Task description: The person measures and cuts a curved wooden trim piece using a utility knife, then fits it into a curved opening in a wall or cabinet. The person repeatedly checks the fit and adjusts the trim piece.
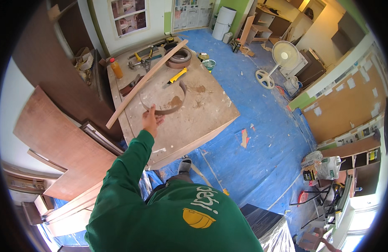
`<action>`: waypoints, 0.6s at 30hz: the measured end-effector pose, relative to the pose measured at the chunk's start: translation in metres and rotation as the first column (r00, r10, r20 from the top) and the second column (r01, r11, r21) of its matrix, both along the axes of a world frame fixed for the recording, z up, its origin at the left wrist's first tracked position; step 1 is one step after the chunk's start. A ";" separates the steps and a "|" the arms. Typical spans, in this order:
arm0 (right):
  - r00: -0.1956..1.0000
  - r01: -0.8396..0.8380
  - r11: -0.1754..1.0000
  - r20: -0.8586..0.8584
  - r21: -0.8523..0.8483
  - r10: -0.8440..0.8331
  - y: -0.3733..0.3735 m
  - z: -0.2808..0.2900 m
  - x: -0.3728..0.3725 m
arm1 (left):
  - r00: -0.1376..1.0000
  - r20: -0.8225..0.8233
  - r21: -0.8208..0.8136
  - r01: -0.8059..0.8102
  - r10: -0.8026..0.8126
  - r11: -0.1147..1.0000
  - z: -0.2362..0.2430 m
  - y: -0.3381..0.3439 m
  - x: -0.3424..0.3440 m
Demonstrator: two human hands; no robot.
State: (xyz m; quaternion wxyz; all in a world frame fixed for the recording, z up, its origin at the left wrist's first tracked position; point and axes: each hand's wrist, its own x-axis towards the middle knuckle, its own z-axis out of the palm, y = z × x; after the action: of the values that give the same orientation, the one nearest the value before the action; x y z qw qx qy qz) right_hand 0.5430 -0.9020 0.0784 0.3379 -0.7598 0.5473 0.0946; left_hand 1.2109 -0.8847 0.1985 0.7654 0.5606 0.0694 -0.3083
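Note:
My left hand (151,121) is closed on the end of a thin brown edging strip (171,111), which curls in a loop above the workbench top (194,113). Just beyond the loop lies a yellow utility knife (177,76). Farther back sits a coil of brown edging (179,59). A long wooden batten (145,84) lies diagonally across the bench, left of the strip. Beside it are a hand plane (130,87) and a hammer (138,64) among other hand tools. My right hand does not show.
An orange bottle (116,68) stands at the bench's left edge. Curved wood panels (64,143) lean at the left. Blue sheeting (261,147) covers the floor. A fan (285,56) stands at the far right. Near right, a black wrapped box (261,216) stands beside me.

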 end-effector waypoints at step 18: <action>0.957 -0.270 0.953 0.067 -0.134 0.281 -0.224 -0.015 -0.006 | 0.904 0.202 0.278 0.315 -0.376 0.907 -0.026 -0.103 -0.028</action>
State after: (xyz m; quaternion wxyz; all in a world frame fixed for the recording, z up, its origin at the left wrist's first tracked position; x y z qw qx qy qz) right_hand 0.5374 -1.1258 0.0635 0.2969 -0.8516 0.4257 0.0741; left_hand 1.1828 -0.9874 0.1728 0.6276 0.6862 -0.0924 -0.3559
